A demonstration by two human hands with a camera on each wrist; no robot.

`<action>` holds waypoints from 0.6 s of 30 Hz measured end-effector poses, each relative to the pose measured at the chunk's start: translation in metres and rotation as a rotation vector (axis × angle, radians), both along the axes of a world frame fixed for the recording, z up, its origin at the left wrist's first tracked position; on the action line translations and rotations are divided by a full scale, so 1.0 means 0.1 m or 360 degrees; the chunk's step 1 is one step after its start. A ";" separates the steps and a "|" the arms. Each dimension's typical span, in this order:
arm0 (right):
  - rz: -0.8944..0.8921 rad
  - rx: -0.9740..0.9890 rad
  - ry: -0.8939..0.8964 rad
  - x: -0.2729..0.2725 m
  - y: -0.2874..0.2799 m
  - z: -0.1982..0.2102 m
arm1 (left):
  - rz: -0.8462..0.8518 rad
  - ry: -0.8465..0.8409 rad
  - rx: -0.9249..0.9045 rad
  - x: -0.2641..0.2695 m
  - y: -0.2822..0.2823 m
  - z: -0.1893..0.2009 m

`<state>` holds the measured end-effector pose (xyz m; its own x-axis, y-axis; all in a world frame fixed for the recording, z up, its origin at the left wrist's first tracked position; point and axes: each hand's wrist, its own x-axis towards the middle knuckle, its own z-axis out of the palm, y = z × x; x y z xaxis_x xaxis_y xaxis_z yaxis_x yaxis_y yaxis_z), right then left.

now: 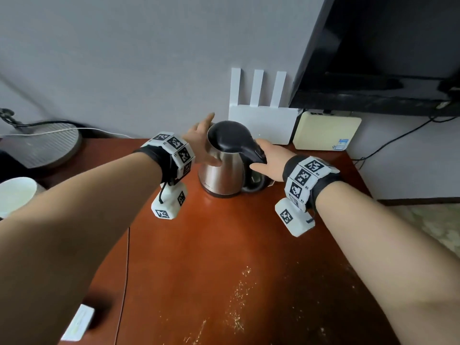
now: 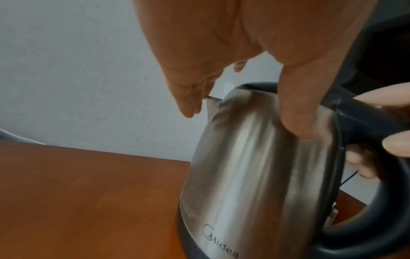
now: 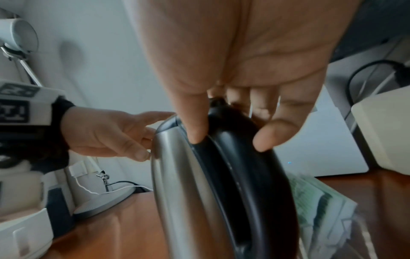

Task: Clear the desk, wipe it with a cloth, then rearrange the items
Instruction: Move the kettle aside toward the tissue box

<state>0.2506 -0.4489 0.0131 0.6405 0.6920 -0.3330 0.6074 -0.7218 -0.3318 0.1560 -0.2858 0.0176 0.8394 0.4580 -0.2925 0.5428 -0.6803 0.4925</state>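
Note:
A stainless steel kettle (image 1: 224, 170) with a black lid and black handle stands at the back of the red-brown desk (image 1: 224, 245). My left hand (image 1: 200, 143) lies against the kettle's left side. Its thumb (image 2: 297, 112) presses on the steel body (image 2: 255, 166), and its fingers stay straight past the spout. My right hand (image 1: 267, 155) grips the kettle's black handle (image 3: 239, 157), thumb on one side and fingers curled round the other. The kettle's base is hidden from the head view behind its body.
Against the back wall stand a white router (image 1: 261, 120) and a beige box (image 1: 326, 133), under a black screen (image 1: 385, 51). A grey round lamp base (image 1: 42, 145) and a white cup (image 1: 15, 195) sit at the left. Crumbs (image 1: 239, 302) speckle the desk's front. Folded papers (image 3: 317, 201) lie behind the kettle.

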 end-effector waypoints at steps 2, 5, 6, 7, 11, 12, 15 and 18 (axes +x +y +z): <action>0.0034 0.0000 0.0061 0.06 0.01 -0.05 | 0.0011 0.0029 -0.0010 0.09 0.03 -0.01; 0.0048 0.0050 0.0154 0.12 0.02 -0.10 | -0.0010 0.0082 -0.0069 0.15 0.07 -0.05; 0.0054 0.0059 0.0170 0.14 0.02 -0.11 | -0.0007 0.0095 -0.0092 0.16 0.08 -0.07; 0.0064 0.0068 0.0182 0.15 0.01 -0.12 | 0.0009 0.0098 -0.0116 0.16 0.08 -0.10; 0.0124 0.0130 0.0207 0.15 0.01 -0.11 | 0.0128 -0.0065 -0.0284 0.10 0.08 -0.15; 0.0149 0.0153 0.0201 0.14 0.03 -0.09 | 0.0153 -0.0109 -0.0347 0.06 0.09 -0.14; 0.0247 0.0217 0.0176 0.07 0.15 0.00 | 0.0220 -0.0245 -0.0528 -0.11 0.15 -0.06; 0.0326 0.0270 0.0174 -0.06 0.32 0.11 | 0.0305 -0.0410 -0.0649 -0.36 0.25 0.10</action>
<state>0.2444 -0.4171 0.0240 0.4483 0.8550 -0.2607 0.6889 -0.5163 -0.5087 0.1198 -0.2609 0.0275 0.8198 0.5026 -0.2744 0.4653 -0.3054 0.8308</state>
